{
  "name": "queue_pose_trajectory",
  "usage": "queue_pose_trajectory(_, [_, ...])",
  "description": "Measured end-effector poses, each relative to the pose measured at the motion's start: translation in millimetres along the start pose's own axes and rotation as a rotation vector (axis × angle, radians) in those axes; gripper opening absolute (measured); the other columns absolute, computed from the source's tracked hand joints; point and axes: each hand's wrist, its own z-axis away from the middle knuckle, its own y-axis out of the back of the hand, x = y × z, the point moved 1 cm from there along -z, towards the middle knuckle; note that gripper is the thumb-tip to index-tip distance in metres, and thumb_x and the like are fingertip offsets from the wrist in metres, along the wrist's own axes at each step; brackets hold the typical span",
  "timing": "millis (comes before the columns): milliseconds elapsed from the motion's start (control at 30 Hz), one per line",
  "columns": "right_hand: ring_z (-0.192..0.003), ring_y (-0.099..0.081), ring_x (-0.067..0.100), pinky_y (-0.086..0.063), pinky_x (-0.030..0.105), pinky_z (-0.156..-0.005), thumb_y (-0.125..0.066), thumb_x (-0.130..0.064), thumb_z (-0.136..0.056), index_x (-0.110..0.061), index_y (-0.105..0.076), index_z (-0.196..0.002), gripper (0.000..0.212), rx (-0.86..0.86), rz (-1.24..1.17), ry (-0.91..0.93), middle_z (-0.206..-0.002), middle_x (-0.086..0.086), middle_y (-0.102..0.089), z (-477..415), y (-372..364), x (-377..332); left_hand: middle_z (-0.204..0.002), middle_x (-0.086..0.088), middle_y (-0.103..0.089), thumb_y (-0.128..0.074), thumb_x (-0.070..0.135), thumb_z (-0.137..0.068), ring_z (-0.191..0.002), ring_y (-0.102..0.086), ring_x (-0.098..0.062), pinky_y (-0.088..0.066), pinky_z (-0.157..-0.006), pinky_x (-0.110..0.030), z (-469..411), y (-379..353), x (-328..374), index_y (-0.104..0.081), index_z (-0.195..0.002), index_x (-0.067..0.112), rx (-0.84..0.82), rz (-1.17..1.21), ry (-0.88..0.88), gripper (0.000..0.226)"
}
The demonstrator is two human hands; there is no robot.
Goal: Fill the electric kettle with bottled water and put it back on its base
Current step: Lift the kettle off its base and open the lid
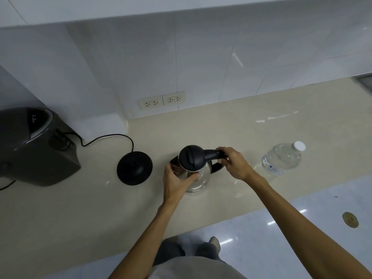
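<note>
Head view, only view. Landmark: the shiny stainless-steel electric kettle with black plastic lid and handle. It stands upright on the pale beige stone table, off its base, lid down.

Left hand cups the steel body on the near-left side, grip closed around the kettle wall, thumb across the front. Judged: it steadies the kettle so it does not slide or turn.

Right hand sits on the black handle to the right of the kettle, grip wrapped on the handle top, fingertips near the lid end. Judged: it is placed to press a lid release or to lift; cannot tell which.

Round black plastic power base lies flat just left of the kettle, apart from it, nothing on it. Its black cord runs further left and back, toward the dark grey appliance well left of the kettle; where the cord ends is hidden.

Clear plastic water bottle with white screw cap stands right of the kettle, past the right hand, cap on, within easy reach for pouring. Blue print on its label, too small to read.

White double wall socket sits behind the kettle, nothing plugged in. No readable brand anywhere.

Judged stage: early, nothing poured yet.
</note>
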Motion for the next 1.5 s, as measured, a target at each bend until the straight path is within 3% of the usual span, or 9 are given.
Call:
queue_pose_trajectory(100, [-0.110,-0.059,0.030,-0.043,0.030,-0.095,-0.059,-0.001,-0.094,-0.010,-0.057,-0.133,0.040,-0.033,0.032,-0.031,-0.120,0.012,-0.063,-1.1,0.0,0.6,-0.124,0.010,-0.064,-0.100,0.046,-0.051,-0.118,-0.065,-0.010,-0.053,-0.095,-0.025,-5.9,7.7,-8.4,-0.054,-0.122,0.026,-0.071,-0.049,-0.011,0.088])
queue_pose_trajectory(267, [-0.135,-0.051,0.028,-0.034,0.020,-0.108,-0.052,0.004,-0.089,-0.005,-0.056,-0.140,0.053,0.108,0.020,0.053,-0.144,0.014,-0.056,-2.7,4.5,-47.9,-0.160,0.010,-0.049,-0.095,0.055,-0.051,-0.146,-0.044,-0.006,-0.035,-0.118,-0.026,-24.3,34.6,-4.6,-0.042,-0.157,0.027,-0.181,-0.056,-0.083,0.121])
queue_pose_trajectory(400, [-0.135,-0.051,0.033,-0.042,0.045,-0.113,-0.056,-0.023,-0.095,-0.006,-0.055,-0.141,0.049,0.102,0.090,0.205,-0.146,0.017,-0.054,-10.8,-27.9,-92.4,-0.157,0.011,-0.055,-0.098,0.050,-0.053,-0.147,-0.047,-0.006,-0.037,-0.126,-0.035,-40.3,38.7,9.1,-0.047,-0.157,0.026,-0.308,-0.071,-0.123,0.119])
queue_pose_trajectory(600, [-0.102,-0.066,0.043,-0.052,0.050,-0.095,-0.049,-0.013,-0.093,0.006,-0.064,-0.123,0.038,0.171,0.309,0.238,-0.115,0.023,-0.068,-21.6,-64.4,-94.5,-0.136,0.014,-0.070,-0.100,0.039,-0.056,-0.130,-0.064,-0.006,-0.050,-0.117,-0.043,-45.4,36.6,4.9,-0.058,-0.148,0.024,-0.341,-0.056,-0.135,0.102])
queue_pose_trajectory(733, [-0.103,-0.064,0.044,-0.052,0.051,-0.095,-0.048,-0.002,-0.086,0.002,-0.064,-0.127,0.044,0.147,0.259,0.304,-0.116,0.027,-0.066,-18.6,-57.9,-96.1,-0.138,0.011,-0.070,-0.100,0.039,-0.057,-0.132,-0.063,-0.007,-0.051,-0.117,-0.042,-44.8,36.2,3.2,-0.057,-0.149,0.024,-0.340,-0.033,-0.153,0.102])
queue_pose_trajectory(833, [-0.118,-0.058,0.028,-0.045,0.034,-0.106,-0.042,-0.003,-0.092,-0.012,-0.065,-0.131,0.046,0.126,0.017,0.267,-0.128,0.016,-0.060,-14.1,-36.5,-97.8,-0.139,0.010,-0.069,-0.100,0.039,-0.058,-0.130,-0.065,-0.007,-0.052,-0.116,-0.042,-44.4,35.9,3.1,-0.057,-0.149,0.023,-0.354,-0.025,-0.162,0.102])
queue_pose_trajectory(1067, [-0.094,-0.066,0.007,-0.049,0.020,-0.086,-0.068,-0.037,-0.093,-0.020,-0.063,-0.119,0.031,0.257,-0.218,0.105,-0.103,-0.004,-0.072,-0.7,22.3,-87.7,-0.139,0.011,-0.070,-0.103,0.029,-0.061,-0.131,-0.064,-0.010,-0.051,-0.116,-0.039,-45.9,34.6,-3.5,-0.059,-0.147,0.028,-0.336,-0.010,-0.173,0.096])
queue_pose_trajectory(1200, [-0.112,-0.065,0.022,-0.046,0.023,-0.095,-0.066,-0.018,-0.094,-0.012,-0.064,-0.129,0.036,0.339,-0.141,-0.004,-0.120,0.008,-0.072,3.4,38.3,-50.0,-0.135,0.010,-0.072,-0.103,0.030,-0.058,-0.129,-0.066,-0.010,-0.052,-0.114,-0.034,-44.1,31.7,-8.3,-0.062,-0.141,0.033,-0.285,0.045,-0.156,0.093])
queue_pose_trajectory(1500, [-0.128,-0.056,0.029,-0.038,0.025,-0.103,-0.054,-0.024,-0.103,-0.008,-0.054,-0.141,0.041,0.231,-0.035,0.074,-0.138,0.013,-0.059,-3.1,41.0,-31.5,-0.133,0.017,-0.073,-0.100,0.009,-0.068,-0.128,-0.065,0.001,-0.051,-0.107,-0.021,-23.4,20.3,-14.5,-0.062,-0.141,0.028,-0.157,0.103,-0.053,0.085])
